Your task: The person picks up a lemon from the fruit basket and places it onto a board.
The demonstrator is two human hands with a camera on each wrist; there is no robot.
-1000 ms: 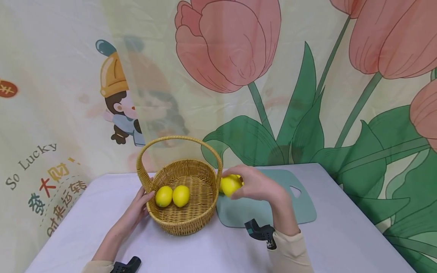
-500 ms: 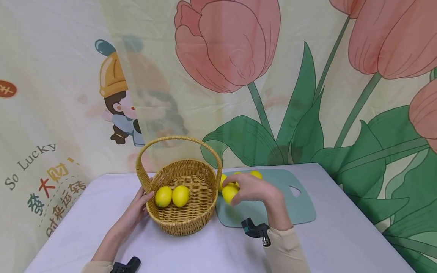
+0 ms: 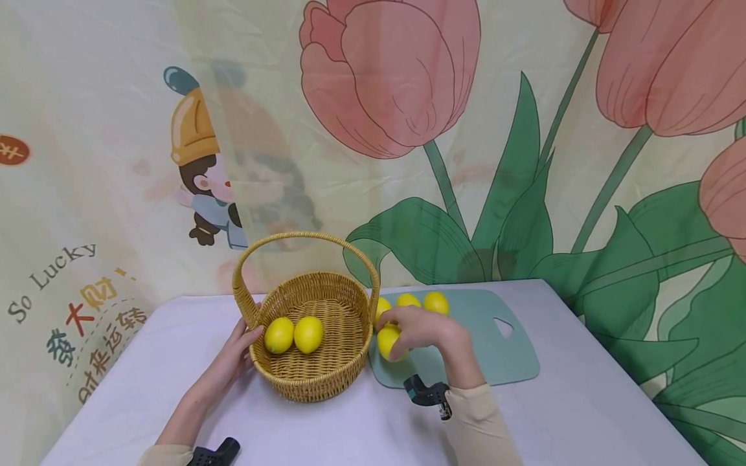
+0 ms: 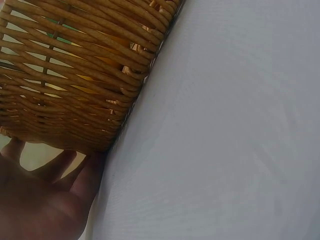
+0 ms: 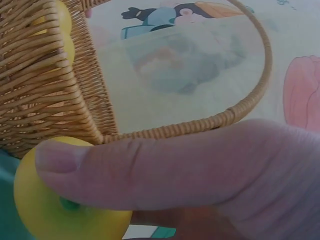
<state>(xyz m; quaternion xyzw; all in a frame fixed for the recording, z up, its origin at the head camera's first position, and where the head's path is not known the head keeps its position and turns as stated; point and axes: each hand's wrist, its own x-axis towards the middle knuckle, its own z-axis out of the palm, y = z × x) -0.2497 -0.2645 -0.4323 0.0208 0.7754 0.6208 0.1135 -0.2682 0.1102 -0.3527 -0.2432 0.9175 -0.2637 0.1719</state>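
A lemon (image 3: 387,342) sits in the grip of my right hand (image 3: 428,329), low over the left part of a pale green cutting board (image 3: 466,362). In the right wrist view the thumb lies across this lemon (image 5: 70,220), close beside the basket wall. My left hand (image 3: 232,353) rests against the left side of a round wicker basket (image 3: 315,388) with a tall handle. Its spread fingers (image 4: 60,165) touch the woven wall in the left wrist view. Inside the basket two lemons lie side by side, the left lemon (image 3: 280,335) against the wall and the right lemon (image 3: 308,334).
Along the board's back edge lie a lemon (image 3: 436,302), a second lemon (image 3: 408,299) and a third lemon (image 3: 382,307) partly behind the basket handle. A white cloth (image 3: 583,388) covers the table. A printed curtain (image 3: 524,52) hangs behind it.
My right hand has brought its lemon down and slightly toward me, uncovering the lemons at the back of the board. The left hand and basket have stayed put.
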